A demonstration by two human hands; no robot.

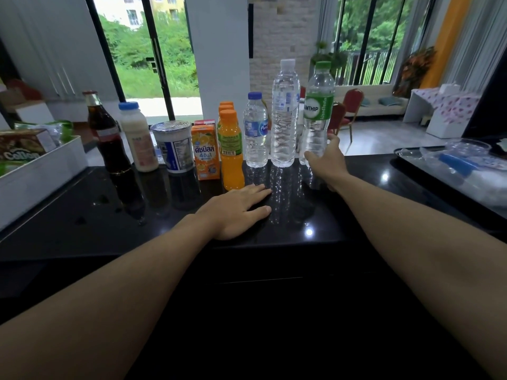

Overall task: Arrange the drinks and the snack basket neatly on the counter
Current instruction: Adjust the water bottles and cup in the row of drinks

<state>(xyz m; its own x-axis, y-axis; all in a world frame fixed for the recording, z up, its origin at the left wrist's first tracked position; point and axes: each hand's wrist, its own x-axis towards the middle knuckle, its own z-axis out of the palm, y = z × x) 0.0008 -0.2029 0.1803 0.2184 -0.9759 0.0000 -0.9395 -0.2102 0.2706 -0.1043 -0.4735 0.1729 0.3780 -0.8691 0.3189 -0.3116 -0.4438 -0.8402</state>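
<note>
Black, glossy counter across the whole view, with a row of drinks along its far side. At the left end, white snack basket, packed with wrappers, well apart from both hands.

Tallest in the row, 2 water bottles: clear-capped bottle and, just right of it, green-label bottle. Wrapped round the lower part of the green-label bottle, right hand, thumb in front and fingers behind.

Flat on the counter, just in front of the orange juice bottle, left hand, fingers straight, holding nothing.

Risk judged from here: tipping, given a tall narrow bottle gripped low; then a knock into the clear-capped bottle close beside it, or a fall off the far edge just behind.

Smaller still: small blue-capped water bottle and juice carton, either side of the juice.
</note>
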